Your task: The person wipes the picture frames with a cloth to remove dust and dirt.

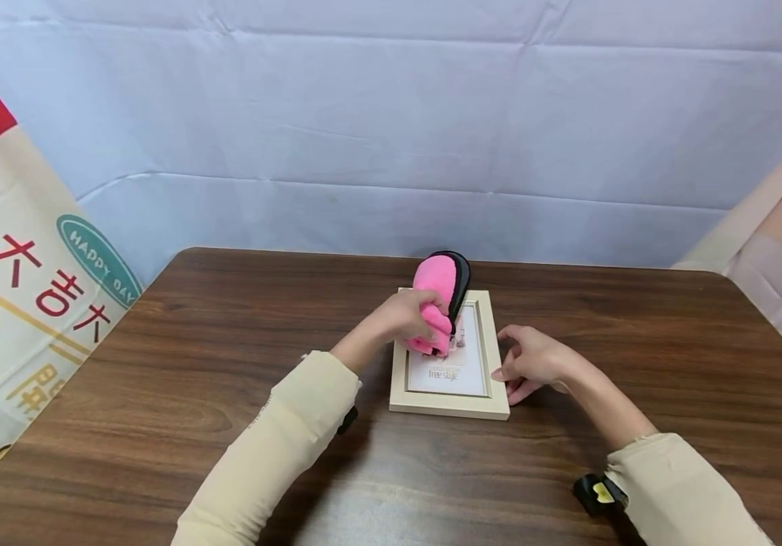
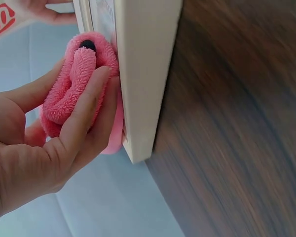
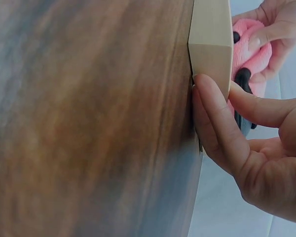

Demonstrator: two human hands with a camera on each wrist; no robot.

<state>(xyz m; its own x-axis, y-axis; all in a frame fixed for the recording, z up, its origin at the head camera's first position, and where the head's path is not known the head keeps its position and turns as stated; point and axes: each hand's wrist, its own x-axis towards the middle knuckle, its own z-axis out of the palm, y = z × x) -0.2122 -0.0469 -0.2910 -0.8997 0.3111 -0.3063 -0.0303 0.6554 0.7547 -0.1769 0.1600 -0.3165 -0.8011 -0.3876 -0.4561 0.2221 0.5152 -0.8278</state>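
Note:
A cream picture frame [image 1: 448, 406] lies on the table, its insert printed with "free style". My left hand [image 1: 406, 315] grips a bunched pink fluffy cloth [image 1: 435, 277] over the frame's upper left part. Behind the cloth shows a dark, round-ended piece [image 1: 461, 284]; how the two join is hidden. Folds of the pink cloth [image 2: 71, 94] with a black dot lie between thumb and fingers in the left wrist view. At the frame's right side, my right hand [image 1: 534, 356] holds the edge [image 3: 212, 64], thumb on the face and fingers along the side.
The brown wooden table [image 1: 193, 364] has rounded far corners. Behind it hangs a creased pale sheet [image 1: 363, 114]. A printed banner [image 1: 36, 303] with red characters stands at the left. Black wrist straps [image 1: 595, 494] sit by the sleeves.

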